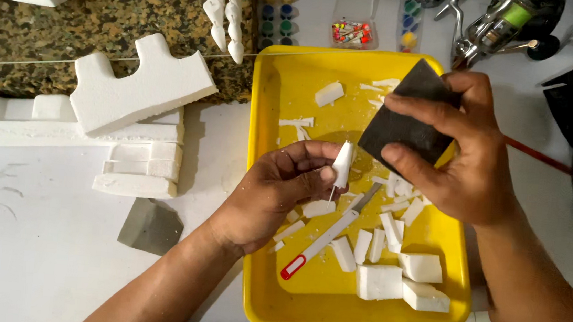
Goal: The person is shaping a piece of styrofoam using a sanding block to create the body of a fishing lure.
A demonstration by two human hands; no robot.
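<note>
**Foam piece and sandpaper held over the yellow tray**

The left hand (pixel 276 195) has its fingers closed around a small tapered piece of white foam (pixel 342 164), pinched upright between thumb and fingertips above the middle of the tray. The right hand (pixel 463 156) grips a dark sheet of sandpaper (pixel 407 120), thumb on its near face and fingers wrapped over its far edge; the sheet's lower corner sits just beside the foam piece, and whether the 2 touch cannot be told.

Below both hands lies a yellow plastic tray (pixel 271 97) strewn with white foam offcuts (pixel 391 232), and 3 larger foam blocks (pixel 400 278) sit at its near right corner. A white craft knife with a red end (pixel 324 239) lies diagonally on the tray, near the left hand.

Left of the tray, on the white table (pixel 36 256), sit stacked polystyrene packing pieces (pixel 137 93) and another dark sandpaper sheet (pixel 149 225). Far from the person are paint pots (pixel 277 8), a clear box of pins (pixel 352 30) and a fishing reel (pixel 499 21).
</note>
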